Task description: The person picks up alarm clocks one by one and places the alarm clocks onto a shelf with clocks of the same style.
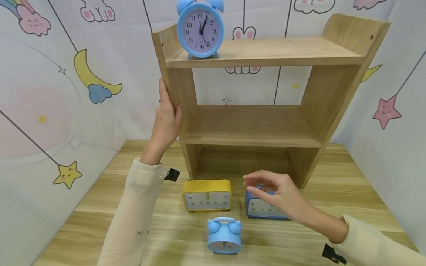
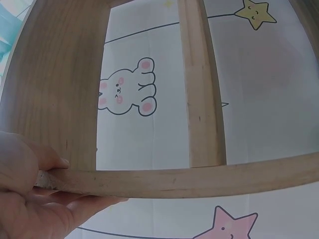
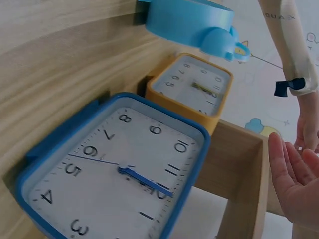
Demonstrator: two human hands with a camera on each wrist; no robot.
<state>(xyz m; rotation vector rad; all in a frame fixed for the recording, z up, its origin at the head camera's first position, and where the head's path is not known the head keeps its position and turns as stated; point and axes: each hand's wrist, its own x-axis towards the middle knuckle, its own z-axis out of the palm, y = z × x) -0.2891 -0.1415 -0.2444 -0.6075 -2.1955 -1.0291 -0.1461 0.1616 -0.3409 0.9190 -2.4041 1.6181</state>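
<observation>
My left hand (image 1: 165,120) grips the left side panel of a wooden shelf (image 1: 253,125), thumb on one face and fingers on the other, as the left wrist view also shows. The right hand (image 1: 283,194) hovers over a blue rectangular clock (image 1: 263,207), fingers loosely bent, holding nothing; part of that clock is hidden behind it. In the right wrist view the blue clock's face (image 3: 119,169) is close, with the palm (image 3: 299,199) off to its right. Left of it stands a yellow rectangular clock (image 1: 207,195). A light-blue twin-bell alarm clock (image 1: 224,236) stands nearest me.
Another light-blue twin-bell alarm clock (image 1: 200,31) stands on the shelf's top board, at its left end. The shelf stands toward the back of a wood-grain table (image 1: 173,236). White cloth (image 1: 110,122) with cartoon moons, stars and rabbits hangs behind and on both sides.
</observation>
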